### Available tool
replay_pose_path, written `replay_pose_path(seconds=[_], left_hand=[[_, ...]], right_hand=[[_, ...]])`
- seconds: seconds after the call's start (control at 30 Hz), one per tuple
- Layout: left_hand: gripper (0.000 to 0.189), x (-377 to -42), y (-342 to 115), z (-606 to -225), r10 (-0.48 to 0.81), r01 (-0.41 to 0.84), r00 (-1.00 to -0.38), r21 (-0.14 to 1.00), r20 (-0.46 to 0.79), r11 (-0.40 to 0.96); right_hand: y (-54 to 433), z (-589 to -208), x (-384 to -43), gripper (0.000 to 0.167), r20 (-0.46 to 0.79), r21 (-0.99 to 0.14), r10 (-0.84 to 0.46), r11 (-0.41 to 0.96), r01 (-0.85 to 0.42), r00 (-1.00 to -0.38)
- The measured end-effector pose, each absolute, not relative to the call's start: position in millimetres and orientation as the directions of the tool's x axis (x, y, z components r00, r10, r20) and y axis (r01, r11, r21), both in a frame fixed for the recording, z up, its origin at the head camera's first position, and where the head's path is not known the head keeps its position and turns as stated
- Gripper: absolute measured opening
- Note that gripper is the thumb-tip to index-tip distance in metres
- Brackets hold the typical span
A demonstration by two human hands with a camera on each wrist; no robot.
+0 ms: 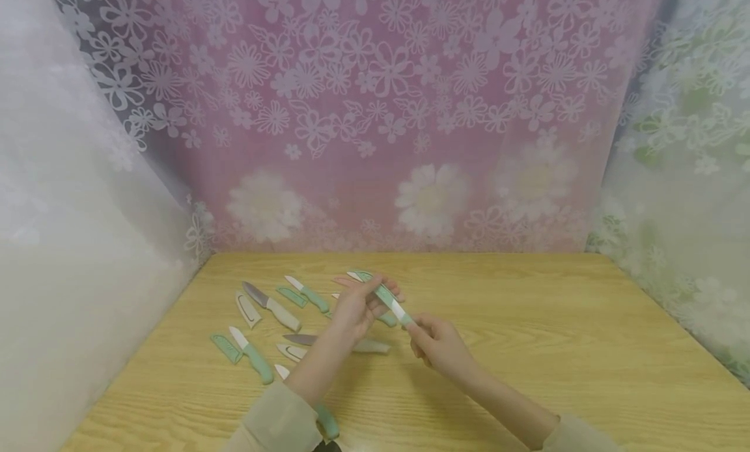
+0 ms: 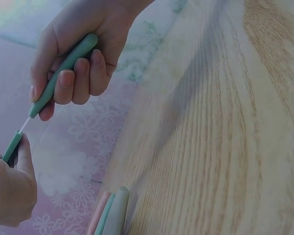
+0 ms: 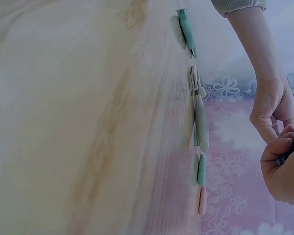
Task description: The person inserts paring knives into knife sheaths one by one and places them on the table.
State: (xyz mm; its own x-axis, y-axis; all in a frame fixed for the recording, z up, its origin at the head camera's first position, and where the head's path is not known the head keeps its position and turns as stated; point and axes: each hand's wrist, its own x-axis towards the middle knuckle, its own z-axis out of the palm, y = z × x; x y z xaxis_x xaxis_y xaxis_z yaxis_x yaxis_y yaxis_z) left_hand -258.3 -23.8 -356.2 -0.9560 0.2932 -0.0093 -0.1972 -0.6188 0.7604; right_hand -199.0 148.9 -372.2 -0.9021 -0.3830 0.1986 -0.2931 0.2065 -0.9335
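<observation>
My left hand (image 1: pixel 354 309) pinches a green knife sheath (image 1: pixel 383 294) between thumb and fingers, raised above the table. In my right hand (image 1: pixel 442 344) is the green handle (image 2: pixel 63 76) of a paring knife, with the fingers curled round it in the left wrist view. Its white blade (image 1: pixel 398 310) lies in line with the sheath; the tip end is hidden in the sheath and a short stretch shows between the two hands. The right wrist view shows the left hand (image 3: pixel 273 107) close beside the right hand (image 3: pixel 286 174).
Several knives lie on the wooden table (image 1: pixel 527 322), left of and under the hands: a green-handled knife (image 1: pixel 258 362) beside its green sheath (image 1: pixel 226 348), and a cream-handled knife (image 1: pixel 283 314) beside a cream sheath (image 1: pixel 248 310). A flowered curtain (image 1: pixel 422 113) hangs behind.
</observation>
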Motion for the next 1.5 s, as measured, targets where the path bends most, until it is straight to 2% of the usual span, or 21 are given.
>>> replay_pose_path(seconds=[0.8, 1.0, 1.17, 1.23, 1.3, 1.33, 1.4, 1.47, 1.5], left_hand=[[0.034, -249.7, -24.3, -366.2, 0.310, -0.209, -0.950, 0.803, -0.032, -0.558], [0.035, -251.3, -25.4, -364.6, 0.314, -0.204, -0.949, 0.815, -0.029, -0.542], [0.102, -257.2, -26.2, -361.2, 0.334, -0.150, -0.942, 0.855, 0.029, -0.497], [0.112, -260.0, -28.3, -360.0, 0.346, -0.102, -0.937, 0.901, 0.056, -0.422], [0.102, -262.9, -32.0, -359.7, 0.350, -0.047, -0.934, 0.950, 0.068, -0.309], [0.090, -264.1, -34.2, -360.1, 0.353, -0.018, -0.933, 0.969, 0.074, -0.248], [0.052, -265.7, -38.8, -360.1, 0.366, 0.033, -0.927, 0.990, 0.082, -0.138], [0.034, -266.9, -42.8, -359.7, 0.374, 0.065, -0.924, 0.997, 0.078, -0.048], [0.031, -267.4, -44.8, -359.3, 0.386, 0.085, -0.919, 0.996, 0.080, -0.003]], right_hand=[[138.4, -374.2, -201.3, 0.029, 0.146, -0.959, -0.403, 0.166, -0.229, -0.903], [143.7, -374.0, -205.9, 0.033, 0.116, -0.930, -0.432, 0.268, -0.250, -0.894], [156.7, -376.7, -218.5, 0.033, 0.183, -0.807, -0.423, 0.451, -0.382, -0.887], [161.5, -375.5, -223.7, 0.027, 0.245, -0.732, -0.408, 0.517, -0.444, -0.879], [165.3, -371.6, -226.5, 0.020, 0.315, -0.642, -0.396, 0.580, -0.501, -0.862], [166.8, -368.9, -227.1, 0.018, 0.340, -0.594, -0.392, 0.615, -0.519, -0.854], [169.7, -365.5, -228.7, 0.014, 0.397, -0.482, -0.402, 0.674, -0.560, -0.825], [172.6, -363.7, -229.8, 0.013, 0.440, -0.370, -0.425, 0.716, -0.591, -0.791], [173.9, -363.3, -230.5, 0.013, 0.456, -0.320, -0.442, 0.729, -0.606, -0.772]])
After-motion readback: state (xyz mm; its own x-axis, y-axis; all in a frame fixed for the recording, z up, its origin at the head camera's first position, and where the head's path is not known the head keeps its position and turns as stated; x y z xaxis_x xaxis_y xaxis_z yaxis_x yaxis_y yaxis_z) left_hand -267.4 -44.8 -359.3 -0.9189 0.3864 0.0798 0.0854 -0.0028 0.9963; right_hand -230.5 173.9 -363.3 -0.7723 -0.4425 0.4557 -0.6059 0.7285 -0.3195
